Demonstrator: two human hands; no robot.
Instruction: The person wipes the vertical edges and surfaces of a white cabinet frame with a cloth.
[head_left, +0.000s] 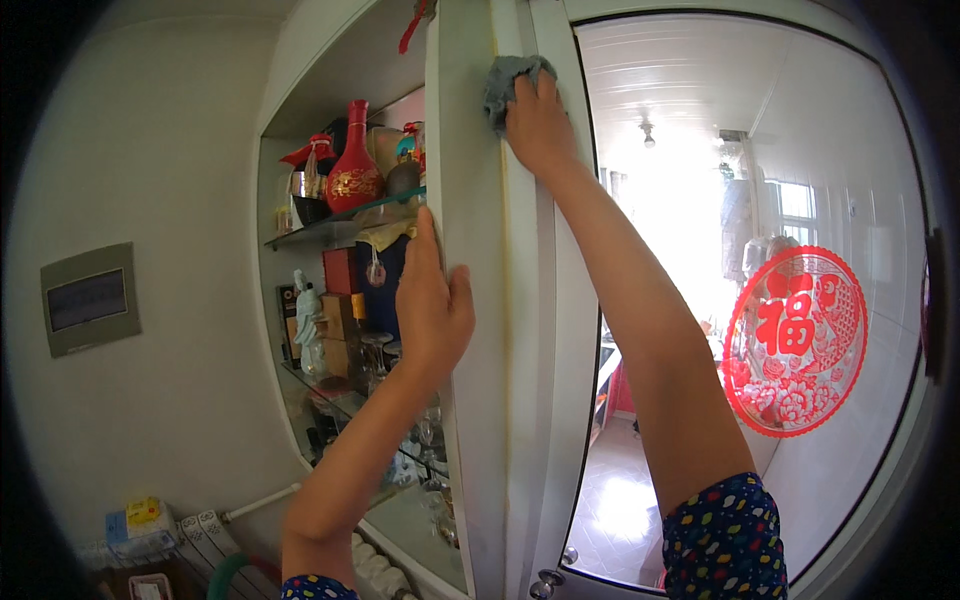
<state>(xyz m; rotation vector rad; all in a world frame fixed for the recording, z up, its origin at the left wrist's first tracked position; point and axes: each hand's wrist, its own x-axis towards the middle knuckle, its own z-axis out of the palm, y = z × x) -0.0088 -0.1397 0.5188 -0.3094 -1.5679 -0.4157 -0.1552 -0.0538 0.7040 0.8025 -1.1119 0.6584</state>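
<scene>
A grey-blue cloth (501, 94) is bunched under the fingers of my right hand (541, 127). It presses high up on the white frame (525, 247) between the display cabinet and the glazed door. Lower and to the left, my left hand (435, 296) rests against the cabinet's white front edge (442, 150), fingers pointing up and thumb apart. The left hand holds nothing. Just beyond it, a red bottle with gold decoration (355, 176) stands on a glass shelf (341, 217).
Lower shelves hold a pale figurine (306, 322), boxes (339, 330) and stemmed glasses (375, 349). A round red paper decoration (795, 341) is on the door glass. Door knobs (546, 583) sit low down. At lower left are a radiator (206, 536) and a tissue pack (139, 525).
</scene>
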